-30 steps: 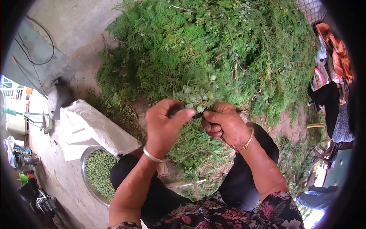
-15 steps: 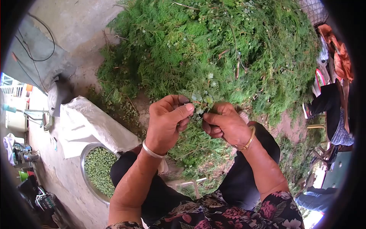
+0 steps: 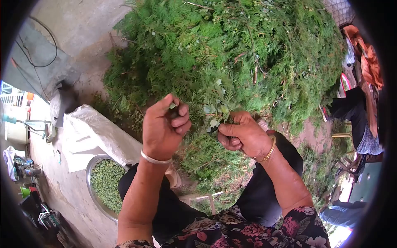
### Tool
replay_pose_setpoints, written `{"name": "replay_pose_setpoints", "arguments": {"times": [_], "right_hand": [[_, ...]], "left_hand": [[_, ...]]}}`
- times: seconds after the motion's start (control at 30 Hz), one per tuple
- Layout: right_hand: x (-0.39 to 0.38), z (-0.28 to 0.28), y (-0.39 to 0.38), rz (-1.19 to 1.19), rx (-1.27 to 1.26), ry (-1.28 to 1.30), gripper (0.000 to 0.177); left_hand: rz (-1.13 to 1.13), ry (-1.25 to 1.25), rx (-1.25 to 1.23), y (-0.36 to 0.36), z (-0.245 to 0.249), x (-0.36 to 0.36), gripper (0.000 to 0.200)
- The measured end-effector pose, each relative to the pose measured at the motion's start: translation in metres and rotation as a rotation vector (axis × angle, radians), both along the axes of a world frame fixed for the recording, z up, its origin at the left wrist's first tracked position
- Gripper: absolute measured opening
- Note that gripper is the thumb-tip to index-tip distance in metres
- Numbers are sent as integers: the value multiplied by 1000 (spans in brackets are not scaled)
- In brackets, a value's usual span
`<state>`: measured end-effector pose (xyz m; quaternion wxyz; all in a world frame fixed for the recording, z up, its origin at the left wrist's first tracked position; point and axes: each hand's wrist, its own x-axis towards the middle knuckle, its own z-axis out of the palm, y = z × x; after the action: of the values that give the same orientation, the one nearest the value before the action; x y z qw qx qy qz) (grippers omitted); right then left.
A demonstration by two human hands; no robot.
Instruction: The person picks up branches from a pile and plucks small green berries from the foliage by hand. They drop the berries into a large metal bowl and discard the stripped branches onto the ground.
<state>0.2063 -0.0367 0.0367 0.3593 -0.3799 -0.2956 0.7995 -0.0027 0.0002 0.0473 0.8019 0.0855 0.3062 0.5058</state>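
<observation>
My left hand (image 3: 166,128), with a pale bangle at the wrist, is raised left of centre, its fingers curled in and a small green cone (image 3: 172,106) pinched at the fingertips. Right of centre, my right hand (image 3: 247,134), with a gold bangle, pinches a leafy green sprig (image 3: 217,109) bearing pale green cones. The sprig points up and away from me. Beyond both hands lies a large heap of green conifer branches (image 3: 198,53). A round metal basin (image 3: 89,175) at the lower left holds many small green cones.
A white sack (image 3: 99,132) lies beside the basin. Black cable (image 3: 56,45) hangs at the upper left. Cut greenery (image 3: 202,159) covers ground between my knees, near a small wooden frame (image 3: 211,202). At the right edge are an orange cloth (image 3: 368,62) and a person's dark-clothed leg (image 3: 351,109).
My left hand has moved left, away from the sprig, with a small cone between its fingers. My right hand still holds the sprig in nearly the same place.
</observation>
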Motion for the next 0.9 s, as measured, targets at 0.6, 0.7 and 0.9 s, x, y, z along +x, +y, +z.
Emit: {"name": "replay_pose_setpoints", "arguments": {"times": [0.6, 0.7, 0.9], "right_hand": [[-4, 0, 1, 18, -79, -82, 16], [-3, 2, 0, -1, -79, -112, 16], [0, -3, 0, 73, -20, -167, 18]], "left_hand": [[-171, 964, 568, -21, 1, 24, 10], [-190, 256, 331, -9, -5, 5, 14], [-157, 122, 280, -13, 3, 10, 18]]}}
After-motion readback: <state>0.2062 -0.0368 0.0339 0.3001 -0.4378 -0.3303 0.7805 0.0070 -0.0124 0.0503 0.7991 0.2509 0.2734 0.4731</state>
